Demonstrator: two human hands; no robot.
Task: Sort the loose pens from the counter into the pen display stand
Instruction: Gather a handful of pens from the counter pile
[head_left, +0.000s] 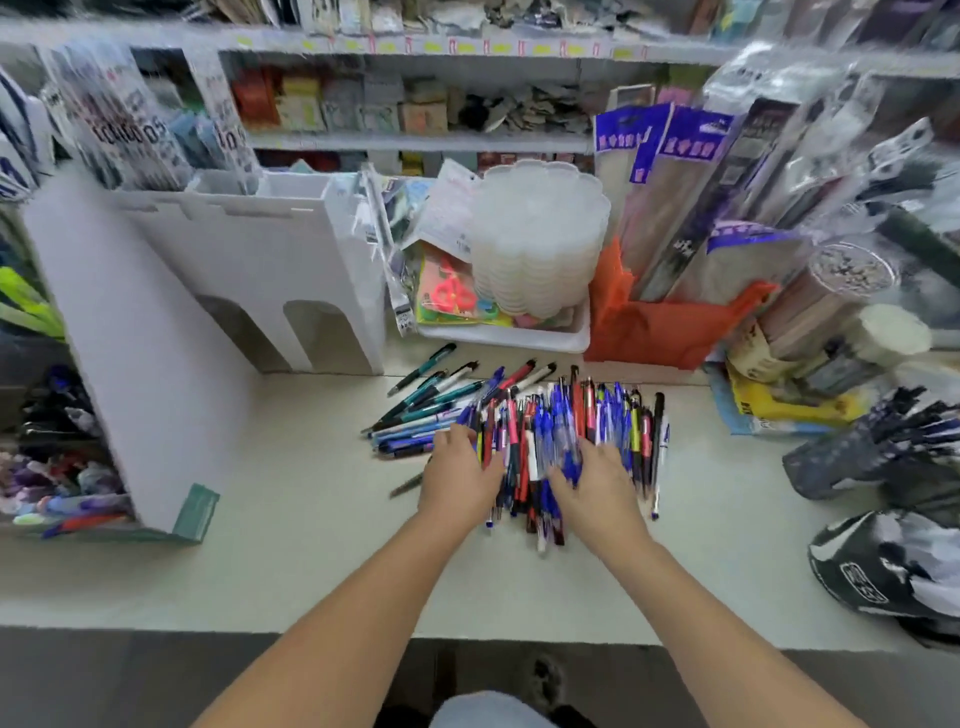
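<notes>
Pens (545, 436) lie heaped mid-tabletop (291, 561), both hands on the pile: left hand (457, 475) and right hand (597, 491), whose grip is too blurred to tell. Square up one colour, then carry it left to the white stand (171, 332).

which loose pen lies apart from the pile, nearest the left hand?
The dark pen lying alone on the counter, just left of the left hand. Every other pen sits in the pile or the teal-and-blue fan behind it.
</notes>
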